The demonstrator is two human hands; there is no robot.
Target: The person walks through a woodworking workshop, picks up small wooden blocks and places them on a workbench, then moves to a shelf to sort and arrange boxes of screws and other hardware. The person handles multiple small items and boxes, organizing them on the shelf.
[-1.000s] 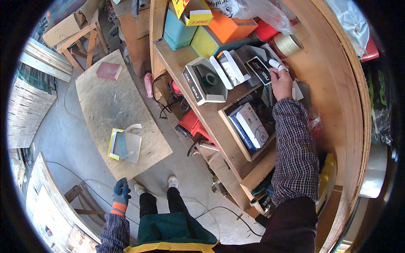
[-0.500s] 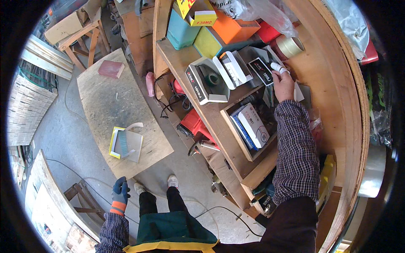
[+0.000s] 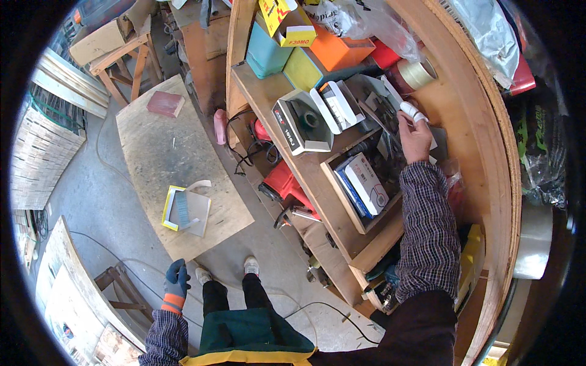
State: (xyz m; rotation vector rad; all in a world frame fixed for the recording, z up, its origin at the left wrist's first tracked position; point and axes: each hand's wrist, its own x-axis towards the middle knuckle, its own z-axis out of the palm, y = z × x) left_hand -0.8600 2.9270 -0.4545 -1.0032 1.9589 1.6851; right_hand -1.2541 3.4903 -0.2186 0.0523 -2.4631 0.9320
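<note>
My right hand [image 3: 414,133] reaches up onto a wooden shelf [image 3: 268,91], with white tape on two fingers. It rests on a dark flat box [image 3: 381,110] among several packages, and its fingertips touch that box's edge. A white and grey boxed tool [image 3: 302,125] lies to its left on the same shelf. My left hand [image 3: 176,277], in a blue glove with an orange cuff, hangs at my side above the concrete floor and holds nothing.
A wooden board [image 3: 177,165] serves as a low table with a yellow dustpan and brush [image 3: 183,210] and a red sanding block [image 3: 163,104]. Red power tools [image 3: 287,183] and cables sit below the shelf. Coloured boxes [image 3: 305,58] fill the upper shelf. A tape roll [image 3: 418,73] lies nearby.
My right hand has stayed on the dark box on the shelf, shifting only slightly. The left hand still hangs by my side.
</note>
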